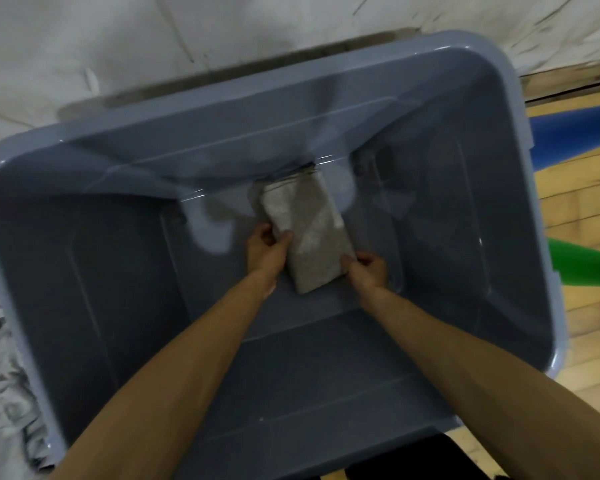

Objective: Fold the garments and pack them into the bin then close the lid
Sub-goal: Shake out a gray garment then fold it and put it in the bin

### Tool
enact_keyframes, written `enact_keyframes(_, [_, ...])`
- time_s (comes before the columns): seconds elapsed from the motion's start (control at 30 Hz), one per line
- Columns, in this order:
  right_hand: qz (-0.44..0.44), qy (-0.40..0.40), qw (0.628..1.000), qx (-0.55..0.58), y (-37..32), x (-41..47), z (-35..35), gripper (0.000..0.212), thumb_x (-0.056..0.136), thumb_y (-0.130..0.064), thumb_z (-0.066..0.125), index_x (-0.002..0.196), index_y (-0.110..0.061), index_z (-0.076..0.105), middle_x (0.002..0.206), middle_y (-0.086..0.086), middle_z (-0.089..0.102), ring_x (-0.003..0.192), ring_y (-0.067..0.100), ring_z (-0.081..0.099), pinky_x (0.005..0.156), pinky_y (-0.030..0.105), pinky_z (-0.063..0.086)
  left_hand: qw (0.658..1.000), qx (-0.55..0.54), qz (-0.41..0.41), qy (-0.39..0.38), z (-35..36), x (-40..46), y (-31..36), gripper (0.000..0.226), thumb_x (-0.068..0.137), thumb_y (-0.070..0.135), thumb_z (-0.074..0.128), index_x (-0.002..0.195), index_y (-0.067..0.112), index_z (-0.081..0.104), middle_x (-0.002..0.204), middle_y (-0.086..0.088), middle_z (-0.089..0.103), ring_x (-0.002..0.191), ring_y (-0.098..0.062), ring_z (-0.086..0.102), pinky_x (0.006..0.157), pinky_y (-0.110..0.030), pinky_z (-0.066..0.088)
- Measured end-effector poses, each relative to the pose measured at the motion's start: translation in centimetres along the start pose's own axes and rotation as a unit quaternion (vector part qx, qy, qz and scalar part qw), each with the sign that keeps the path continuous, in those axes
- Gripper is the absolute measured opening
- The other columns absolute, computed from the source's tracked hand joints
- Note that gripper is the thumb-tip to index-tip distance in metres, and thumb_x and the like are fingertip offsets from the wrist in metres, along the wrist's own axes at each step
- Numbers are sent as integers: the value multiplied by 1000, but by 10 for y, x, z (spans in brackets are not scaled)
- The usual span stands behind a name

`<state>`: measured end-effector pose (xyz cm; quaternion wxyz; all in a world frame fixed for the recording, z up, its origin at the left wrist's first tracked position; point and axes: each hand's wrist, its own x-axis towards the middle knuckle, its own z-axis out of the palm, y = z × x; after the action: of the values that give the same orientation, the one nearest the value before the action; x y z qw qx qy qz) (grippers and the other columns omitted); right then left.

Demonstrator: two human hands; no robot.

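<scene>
In bin (513, 98) | folded garment (309, 230) lengthwise away | left hand (265, 249), right hand (368, 270) grip sides

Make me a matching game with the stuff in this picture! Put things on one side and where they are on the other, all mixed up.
Things:
1. folded garment
2. bin
3. left hand
4. right hand

Places or states:
A. grey-blue, open, no lid on it
B. grips the garment's right edge
C. pale grey, down inside the bin
D. grips the garment's left edge

Pairs: 1-C, 2-A, 3-D, 4-B
</scene>
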<state>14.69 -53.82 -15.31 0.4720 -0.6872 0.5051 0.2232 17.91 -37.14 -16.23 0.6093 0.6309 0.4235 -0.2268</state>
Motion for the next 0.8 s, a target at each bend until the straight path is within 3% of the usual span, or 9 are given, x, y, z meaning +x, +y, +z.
enact_keyframes(0.07, [55,-23,996,67,-2,3,-5,18,87,-9,67,104,-4,64,83,8,64,69,20,59,52,21,51,998,49,45,20,11,3,6,17,87,10,68,102,10,59,91,-5,64,85,-19,60,83,-38,55])
enact_keyframes(0.13, [129,-44,977,166,-6,3,-9,14,89,-12,67,102,-10,62,82,6,62,65,16,58,42,18,49,989,111,92,20,22,2,11,18,88,12,66,105,8,62,90,-4,62,84,-17,57,75,-25,47])
enact_keyframes(0.27, [191,14,941,281,-12,6,-14,29,83,-13,72,110,-9,61,104,10,66,76,18,62,44,22,51,984,145,101,5,44,6,14,27,91,17,63,116,8,63,103,-8,68,93,-21,63,83,-27,50])
enact_keyframes(0.4, [208,40,922,324,-13,5,-24,34,85,-4,67,119,-1,61,105,14,68,73,18,64,55,28,55,976,185,117,-2,61,6,21,26,94,17,59,117,6,62,104,-15,68,93,-24,62,74,-20,41])
enact_keyframes(0.57, [215,19,924,314,-14,13,-43,27,89,-6,64,115,-4,64,91,8,67,75,17,64,62,29,54,963,196,165,-81,76,-1,32,27,98,13,51,122,7,58,117,-15,66,106,-28,61,86,-26,47])
enact_keyframes(0.7, [218,18,920,326,-12,18,-47,2,92,-12,62,92,-10,64,106,7,67,80,15,63,66,27,54,965,184,162,-96,80,1,34,25,99,16,50,123,13,57,119,-12,66,107,-27,62,91,-32,50])
enact_keyframes(0.8, [215,21,911,353,-14,20,-45,6,93,-13,61,88,-14,61,111,5,64,88,15,62,80,29,53,977,144,136,-83,77,6,28,13,98,21,50,108,28,56,108,-8,68,99,-29,65,88,-50,55])
